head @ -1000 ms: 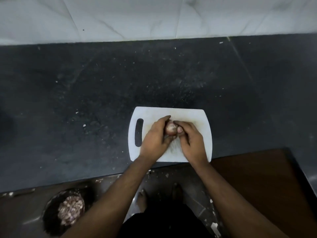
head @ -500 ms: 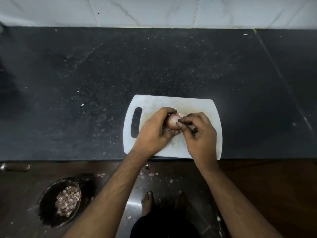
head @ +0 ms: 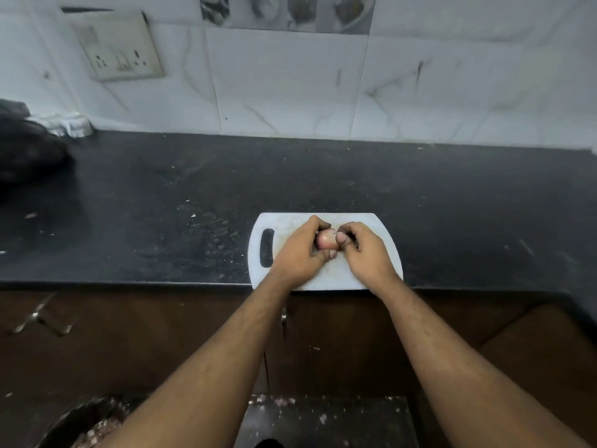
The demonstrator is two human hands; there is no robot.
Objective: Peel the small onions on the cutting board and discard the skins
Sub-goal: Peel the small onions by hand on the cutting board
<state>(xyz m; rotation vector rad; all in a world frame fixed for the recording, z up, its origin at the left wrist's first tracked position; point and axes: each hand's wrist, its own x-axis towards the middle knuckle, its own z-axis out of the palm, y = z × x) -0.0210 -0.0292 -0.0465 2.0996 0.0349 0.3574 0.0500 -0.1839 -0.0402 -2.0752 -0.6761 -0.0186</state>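
Note:
A small pinkish onion [head: 325, 239] is held just above the white cutting board [head: 284, 221], which lies at the front edge of the black counter. My left hand [head: 300, 250] grips the onion from the left, fingers curled round it. My right hand [head: 365, 250] meets it from the right, thumb and fingertips pinching at the skin on the onion's top right. No other onions show on the board; the hands hide its middle.
A dark bowl [head: 80, 421] holding onion skins sits on the floor at the lower left. Skin scraps litter the floor [head: 323, 415]. A dark object [head: 26, 150] and a white cloth [head: 69, 124] lie at the counter's back left. A socket plate [head: 118, 46] is on the tiled wall.
The camera has tilted up, so the wall now shows and the bowl sits lower in view. Both hands stay on the onion; the right fingers have shifted slightly at its top.

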